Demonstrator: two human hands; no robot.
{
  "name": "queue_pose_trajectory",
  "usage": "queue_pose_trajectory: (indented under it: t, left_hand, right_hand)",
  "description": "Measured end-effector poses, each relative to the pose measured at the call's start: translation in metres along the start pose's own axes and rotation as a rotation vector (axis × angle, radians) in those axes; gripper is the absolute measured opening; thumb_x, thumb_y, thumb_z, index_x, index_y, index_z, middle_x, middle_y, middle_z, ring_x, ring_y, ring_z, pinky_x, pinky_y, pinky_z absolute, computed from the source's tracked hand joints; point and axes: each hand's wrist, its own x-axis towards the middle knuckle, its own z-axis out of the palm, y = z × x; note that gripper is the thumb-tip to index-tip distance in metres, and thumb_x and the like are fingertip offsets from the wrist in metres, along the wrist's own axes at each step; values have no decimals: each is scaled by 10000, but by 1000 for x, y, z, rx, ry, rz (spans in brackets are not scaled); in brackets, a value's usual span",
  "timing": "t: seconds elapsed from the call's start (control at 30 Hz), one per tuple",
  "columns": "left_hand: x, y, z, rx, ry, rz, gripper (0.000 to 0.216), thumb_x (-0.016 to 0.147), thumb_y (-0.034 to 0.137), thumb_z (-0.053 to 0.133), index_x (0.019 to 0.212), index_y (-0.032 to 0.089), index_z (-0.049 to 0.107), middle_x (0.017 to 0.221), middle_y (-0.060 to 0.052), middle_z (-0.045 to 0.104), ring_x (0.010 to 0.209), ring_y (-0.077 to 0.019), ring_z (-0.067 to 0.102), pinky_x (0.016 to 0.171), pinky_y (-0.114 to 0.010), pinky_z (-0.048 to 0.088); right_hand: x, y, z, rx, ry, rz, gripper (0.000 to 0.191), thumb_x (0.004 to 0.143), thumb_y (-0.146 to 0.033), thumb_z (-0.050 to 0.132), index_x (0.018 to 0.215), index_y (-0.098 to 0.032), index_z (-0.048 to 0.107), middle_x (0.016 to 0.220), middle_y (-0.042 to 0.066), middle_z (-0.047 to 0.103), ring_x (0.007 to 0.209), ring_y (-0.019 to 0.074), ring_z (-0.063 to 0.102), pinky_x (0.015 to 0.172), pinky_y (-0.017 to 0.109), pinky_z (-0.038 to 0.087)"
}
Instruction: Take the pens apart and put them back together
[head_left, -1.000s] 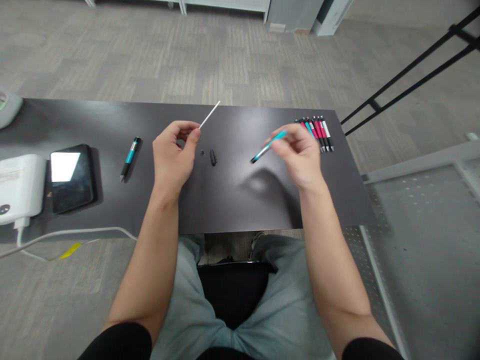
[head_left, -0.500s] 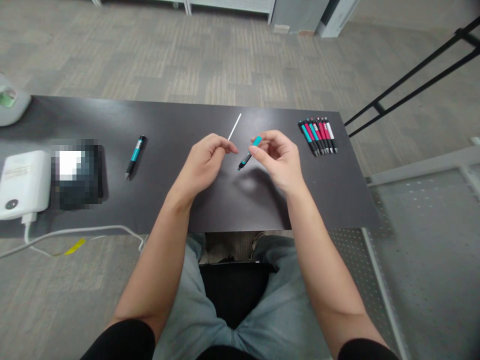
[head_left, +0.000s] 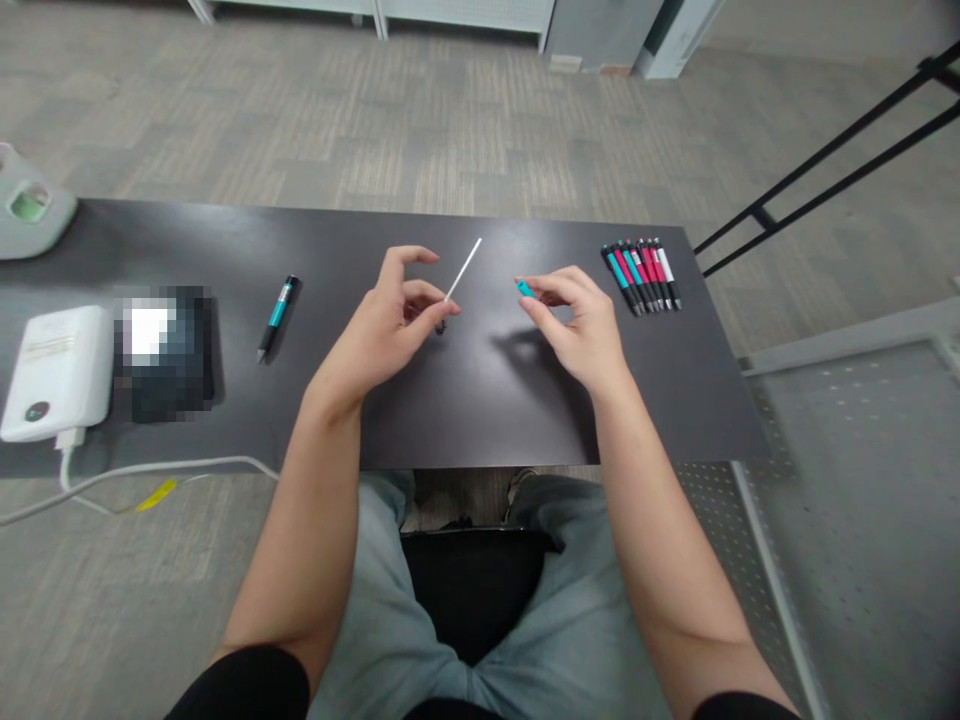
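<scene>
My left hand (head_left: 382, 325) is over the middle of the dark table, thumb and a finger pinched at the lower end of a thin white pen refill (head_left: 464, 268); its index finger is raised and bent. A small dark piece (head_left: 441, 327) shows just below that thumb, too small to make out. Opposite, my right hand (head_left: 577, 320) pinches a turquoise pen barrel (head_left: 526, 289) between thumb and fingers. Most of the barrel is hidden by the fingers. The two hands are apart.
Several turquoise, red and white pens (head_left: 641, 277) lie side by side at the right. One turquoise and black pen (head_left: 278, 318) lies to the left. Beyond it are a blurred dark object (head_left: 172, 350) and a white power bank (head_left: 58, 372) with a cable (head_left: 187, 465) along the table's front edge.
My hands have moved apart. The barrel in my right hand has turned, its black tip no longer showing. My left index finger has lifted, and more of the refill shows.
</scene>
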Motion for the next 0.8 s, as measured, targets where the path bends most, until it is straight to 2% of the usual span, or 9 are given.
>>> queue_pose_trajectory:
  t: [0.1,0.2,0.43,0.6,0.7,0.8]
  left_hand:
    - [0,2,-4,96,-10,24,197,1096,451,816,1222,301,840,1066,-59,944,964,-272,872,876,-394,660]
    - [0,6,-6,156,3,48,195,1097,447,791,1094,298,917,1050,-61,955,975,-308,885,858,-417,659]
    - [1,6,-5,180,16,47,203,1071,456,814,1083,316,961,1025,-42,963,929,-314,869,798,-416,643]
    - [1,8,-2,179,-21,51,216,1076,472,820,1070,314,967,1012,-45,951,881,-295,834,800,-408,621]
    - [2,11,1,189,-40,81,231,1074,497,825,1047,321,971,1039,-57,941,922,-297,820,844,-422,628]
    - [3,13,5,163,6,80,224,1051,516,861,1064,314,957,1069,-71,918,978,-297,814,912,-433,652]
  right_hand:
    - [0,5,-5,-31,-5,-10,329,1066,-620,929,1247,-351,985,1137,84,822,1075,321,795,1069,542,724]
    - [0,5,-6,-35,-21,-38,333,1093,-628,899,1266,-361,997,1139,90,815,1097,330,793,1109,562,721]
    - [-2,6,-7,-12,-100,-87,316,1113,-626,890,1299,-400,1007,1162,96,817,1103,340,795,1120,577,719]
    - [-3,4,-2,1,-133,-63,337,1092,-681,901,1276,-418,1006,1163,102,806,1119,360,793,1151,610,715]
    - [-3,0,2,1,-181,-35,361,1076,-707,905,1269,-418,1005,1176,105,825,1136,372,795,1176,626,710]
    - [-3,-1,6,10,-224,-24,352,1088,-701,882,1273,-427,1003,1189,100,854,1137,375,809,1171,613,713]
